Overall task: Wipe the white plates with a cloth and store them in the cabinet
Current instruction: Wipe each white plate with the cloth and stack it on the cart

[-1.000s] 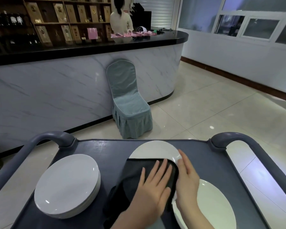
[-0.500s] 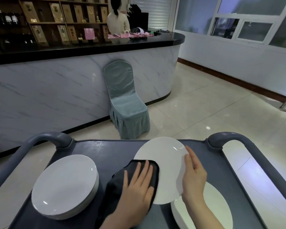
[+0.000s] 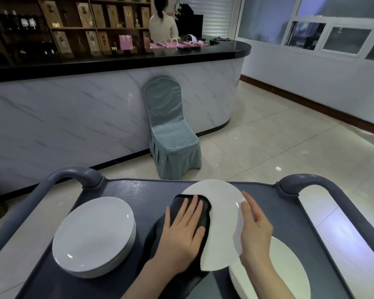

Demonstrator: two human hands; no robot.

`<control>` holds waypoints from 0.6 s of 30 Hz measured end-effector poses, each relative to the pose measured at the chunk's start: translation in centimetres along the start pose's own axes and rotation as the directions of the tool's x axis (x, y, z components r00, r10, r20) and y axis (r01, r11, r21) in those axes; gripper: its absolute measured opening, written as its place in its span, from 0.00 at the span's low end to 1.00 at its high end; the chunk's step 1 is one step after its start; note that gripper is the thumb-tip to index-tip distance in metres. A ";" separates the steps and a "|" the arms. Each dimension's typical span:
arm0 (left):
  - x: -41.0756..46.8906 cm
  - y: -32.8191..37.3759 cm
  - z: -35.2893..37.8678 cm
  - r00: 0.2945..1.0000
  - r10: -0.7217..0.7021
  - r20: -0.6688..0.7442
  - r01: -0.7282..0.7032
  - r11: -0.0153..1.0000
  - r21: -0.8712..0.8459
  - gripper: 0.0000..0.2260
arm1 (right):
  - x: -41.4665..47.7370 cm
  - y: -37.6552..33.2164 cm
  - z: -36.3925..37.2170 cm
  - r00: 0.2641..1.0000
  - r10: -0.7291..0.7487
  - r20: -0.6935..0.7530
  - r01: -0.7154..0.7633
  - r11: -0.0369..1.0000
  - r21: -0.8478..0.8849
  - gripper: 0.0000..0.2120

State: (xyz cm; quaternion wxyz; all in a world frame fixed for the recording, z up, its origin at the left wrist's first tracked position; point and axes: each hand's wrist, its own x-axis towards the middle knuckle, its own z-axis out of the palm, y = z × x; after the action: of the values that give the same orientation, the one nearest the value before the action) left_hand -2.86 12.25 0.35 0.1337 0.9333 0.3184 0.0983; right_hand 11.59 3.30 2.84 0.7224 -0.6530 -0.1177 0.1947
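A white plate (image 3: 222,212) is lifted and tilted above the grey cart (image 3: 138,190). My right hand (image 3: 255,229) grips its right rim, fingers over the front edge. My left hand (image 3: 184,231) presses flat on a black cloth (image 3: 205,212) against the plate's left side; the cloth's lower end hangs down to the cart. A stack of white plates (image 3: 93,234) sits on the cart's left. Another white plate (image 3: 285,272) lies at the lower right, partly under my right forearm.
The cart has curved grey handles at the far left (image 3: 73,173) and far right (image 3: 311,180). Beyond it stand a blue-covered chair (image 3: 171,137) and a marble-fronted counter (image 3: 73,115). A person (image 3: 162,24) stands behind the counter. Tiled floor stretches to the right.
The plate has come up off the cart and tilted toward me. My left hand and the cloth slid from its middle to its left side. My right hand stayed on the rim.
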 end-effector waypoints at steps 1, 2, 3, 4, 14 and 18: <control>-1.0 0.4 0.0 1.000 0.018 0.011 -0.018 1.000 0.017 0.26 | 0.3 -0.2 -0.2 1.000 0.007 -0.026 -0.006 1.000 0.009 0.12; -1.9 1.1 0.2 0.999 0.039 0.019 -0.040 0.998 0.039 0.26 | 0.4 -0.3 -0.4 0.999 0.014 -0.051 -0.013 1.000 0.026 0.12; -2.8 1.9 0.5 0.998 0.053 0.036 -0.056 0.996 0.065 0.26 | 0.3 -0.4 -0.5 0.997 0.020 -0.071 -0.017 0.999 0.038 0.12; -3.6 2.6 0.8 0.995 0.063 0.071 -0.068 0.995 0.067 0.27 | 0.0 -0.3 -0.5 0.997 0.018 -0.080 -0.015 0.999 0.044 0.12; 1.5 1.8 -0.4 0.992 0.107 -0.063 -0.109 0.993 -0.034 0.27 | -4.5 1.0 1.2 0.986 -0.038 0.161 0.049 0.997 -0.064 0.14; 3.8 -1.0 -2.4 0.982 0.042 -0.184 -0.075 0.981 -0.179 0.25 | -3.4 -0.8 -0.2 0.946 -0.150 0.288 0.211 0.958 -0.193 0.17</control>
State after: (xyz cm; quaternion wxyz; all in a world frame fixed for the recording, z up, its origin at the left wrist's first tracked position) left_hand -1.10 15.82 2.66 0.1876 0.9132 0.2908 0.2153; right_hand 8.77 1.58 3.92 0.6371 -0.6831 -0.2957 0.2002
